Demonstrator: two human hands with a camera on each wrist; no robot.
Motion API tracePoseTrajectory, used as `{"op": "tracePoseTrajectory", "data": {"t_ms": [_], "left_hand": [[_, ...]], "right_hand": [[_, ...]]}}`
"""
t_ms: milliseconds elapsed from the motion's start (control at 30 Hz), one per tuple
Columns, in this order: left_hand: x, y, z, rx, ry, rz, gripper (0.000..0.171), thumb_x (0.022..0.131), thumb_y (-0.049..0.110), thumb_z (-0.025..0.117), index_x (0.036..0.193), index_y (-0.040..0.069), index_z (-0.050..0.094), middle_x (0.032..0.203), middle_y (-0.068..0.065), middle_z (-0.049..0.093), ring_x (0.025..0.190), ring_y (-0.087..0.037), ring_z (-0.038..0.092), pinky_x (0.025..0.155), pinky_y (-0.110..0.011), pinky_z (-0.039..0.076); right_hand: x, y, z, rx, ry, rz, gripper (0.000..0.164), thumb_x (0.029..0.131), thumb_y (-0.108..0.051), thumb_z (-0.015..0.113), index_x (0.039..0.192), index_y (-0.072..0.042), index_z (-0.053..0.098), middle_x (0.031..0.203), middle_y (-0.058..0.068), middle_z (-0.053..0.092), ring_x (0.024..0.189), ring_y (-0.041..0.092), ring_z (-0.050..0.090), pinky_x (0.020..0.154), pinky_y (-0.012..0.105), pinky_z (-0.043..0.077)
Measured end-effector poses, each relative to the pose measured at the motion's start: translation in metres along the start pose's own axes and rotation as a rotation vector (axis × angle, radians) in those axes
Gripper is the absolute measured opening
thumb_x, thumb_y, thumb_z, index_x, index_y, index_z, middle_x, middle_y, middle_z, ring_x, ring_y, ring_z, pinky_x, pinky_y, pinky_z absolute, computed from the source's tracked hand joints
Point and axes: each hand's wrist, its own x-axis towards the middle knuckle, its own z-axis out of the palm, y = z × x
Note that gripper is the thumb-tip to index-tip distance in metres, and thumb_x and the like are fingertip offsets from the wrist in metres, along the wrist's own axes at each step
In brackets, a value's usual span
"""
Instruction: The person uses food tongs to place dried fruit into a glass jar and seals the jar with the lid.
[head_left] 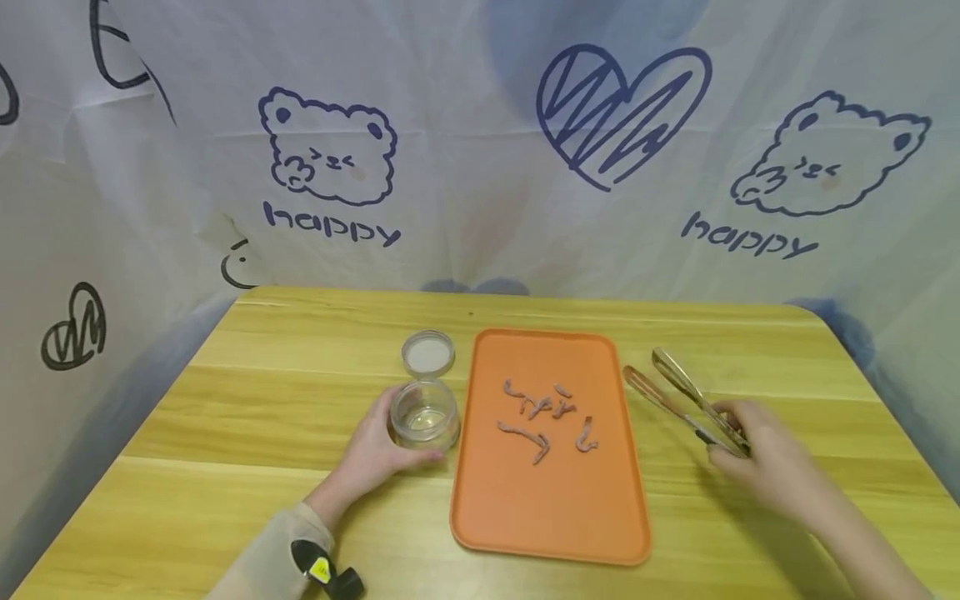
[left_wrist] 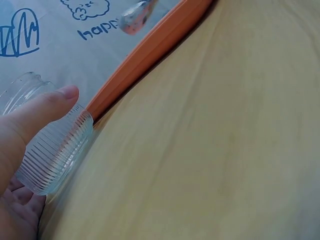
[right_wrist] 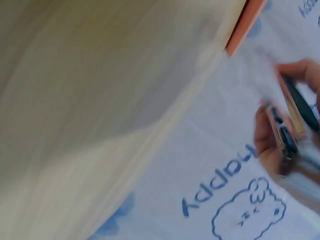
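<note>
Closest, a pale sleeve (head_left: 273, 550) with a small dark device (head_left: 322, 571) at the cuff leads to the left hand (head_left: 375, 454), whose fingers and thumb curl round the jar (head_left: 425, 425). The clear jar is upright with its mouth uncovered, just beside the left edge of the orange tray (head_left: 551, 521); I cannot tell whether they touch. On the right, the right hand (head_left: 768, 458) pinches the tongs (head_left: 699, 398) near their joined end, above the bench (head_left: 300, 408); their arms stand apart, tips near the tray's right edge. Brownish strips (head_left: 538, 407), some bent or crossing, lie scattered on the tray's middle and far part. The round lid (head_left: 428, 354) rests on the bench just beyond the jar. Behind hangs a pale cloth (head_left: 465, 183) with bear and heart drawings and "happy" lettering.
</note>
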Motion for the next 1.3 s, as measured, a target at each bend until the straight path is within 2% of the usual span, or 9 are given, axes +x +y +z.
{"op": "tracePoseTrajectory", "data": {"t_ms": [133, 233, 400, 533, 600, 800, 933, 1133, 1300], "left_hand": [[0.0, -0.001, -0.002, -0.011, 0.001, 0.013, 0.098, 0.055, 0.027, 0.094, 0.136, 0.008, 0.042, 0.131, -0.011, 0.052, 0.122, -0.028, 0.047, 0.106, -0.047, 0.034], [0.0, -0.002, -0.003, -0.013, -0.001, 0.015, 0.096, 0.057, 0.028, 0.094, 0.136, 0.007, 0.043, 0.131, -0.011, 0.052, 0.121, -0.028, 0.048, 0.105, -0.048, 0.035], [-0.001, -0.002, -0.003, -0.015, -0.005, -0.002, 0.093, 0.057, 0.028, 0.093, 0.135, 0.009, 0.045, 0.13, -0.009, 0.052, 0.12, -0.027, 0.048, 0.104, -0.045, 0.037], [-0.002, -0.001, -0.003, -0.016, 0.0, -0.006, 0.093, 0.057, 0.027, 0.093, 0.135, 0.01, 0.046, 0.129, -0.009, 0.052, 0.12, -0.026, 0.049, 0.104, -0.044, 0.037], [-0.002, -0.002, -0.002, -0.015, 0.002, -0.003, 0.092, 0.058, 0.028, 0.093, 0.135, 0.01, 0.046, 0.129, -0.009, 0.053, 0.12, -0.026, 0.049, 0.103, -0.044, 0.037], [-0.002, -0.003, -0.001, -0.015, 0.005, 0.006, 0.092, 0.058, 0.028, 0.093, 0.134, 0.01, 0.046, 0.129, -0.009, 0.053, 0.12, -0.026, 0.049, 0.103, -0.044, 0.038], [-0.002, -0.003, -0.001, -0.01, 0.002, 0.002, 0.093, 0.058, 0.029, 0.093, 0.135, 0.009, 0.045, 0.13, -0.009, 0.052, 0.121, -0.027, 0.049, 0.104, -0.045, 0.037], [-0.002, -0.002, -0.001, 0.0, 0.001, -0.01, 0.094, 0.058, 0.03, 0.093, 0.136, 0.009, 0.045, 0.131, -0.009, 0.052, 0.121, -0.027, 0.048, 0.105, -0.046, 0.037], [-0.002, -0.002, -0.001, 0.015, -0.003, 0.002, 0.095, 0.058, 0.032, 0.093, 0.137, 0.01, 0.044, 0.132, -0.01, 0.051, 0.122, -0.028, 0.047, 0.105, -0.047, 0.036]], "right_hand": [[-0.005, 0.009, -0.004, -0.037, 0.066, -0.22, 0.047, 0.075, -0.001, 0.078, 0.117, -0.002, 0.058, 0.093, 0.001, 0.052, 0.077, 0.008, 0.044, 0.056, 0.024, 0.04], [-0.007, 0.015, -0.002, -0.029, 0.092, -0.377, 0.054, 0.067, 0.003, 0.082, 0.116, -0.007, 0.061, 0.097, -0.004, 0.055, 0.08, 0.004, 0.047, 0.061, 0.019, 0.043], [-0.005, 0.017, 0.0, 0.006, 0.052, -0.51, 0.058, 0.063, 0.007, 0.081, 0.115, -0.011, 0.064, 0.102, -0.007, 0.06, 0.087, 0.005, 0.054, 0.072, 0.011, 0.044], [-0.002, 0.013, 0.001, 0.021, 0.006, -0.557, 0.055, 0.066, 0.007, 0.079, 0.116, -0.013, 0.064, 0.106, -0.009, 0.061, 0.094, 0.007, 0.056, 0.08, 0.009, 0.041], [0.0, 0.01, 0.001, 0.015, -0.01, -0.571, 0.054, 0.067, 0.006, 0.079, 0.115, -0.013, 0.065, 0.106, -0.01, 0.061, 0.095, 0.008, 0.056, 0.08, 0.01, 0.041], [0.003, 0.004, -0.001, -0.031, -0.101, -0.541, 0.046, 0.073, 0.002, 0.077, 0.114, -0.016, 0.066, 0.103, -0.015, 0.058, 0.09, 0.005, 0.055, 0.068, 0.023, 0.05], [0.006, 0.002, -0.002, -0.037, -0.163, -0.52, 0.04, 0.077, 0.0, 0.075, 0.114, -0.015, 0.066, 0.101, -0.016, 0.056, 0.087, 0.003, 0.053, 0.063, 0.026, 0.05], [0.007, 0.002, -0.001, -0.001, -0.172, -0.538, 0.038, 0.078, 0.003, 0.073, 0.111, -0.015, 0.067, 0.098, -0.016, 0.057, 0.083, 0.0, 0.052, 0.06, 0.023, 0.047], [0.005, 0.002, 0.0, 0.012, -0.148, -0.558, 0.039, 0.077, 0.005, 0.073, 0.109, -0.014, 0.068, 0.097, -0.015, 0.057, 0.081, -0.001, 0.051, 0.059, 0.021, 0.045]]}}
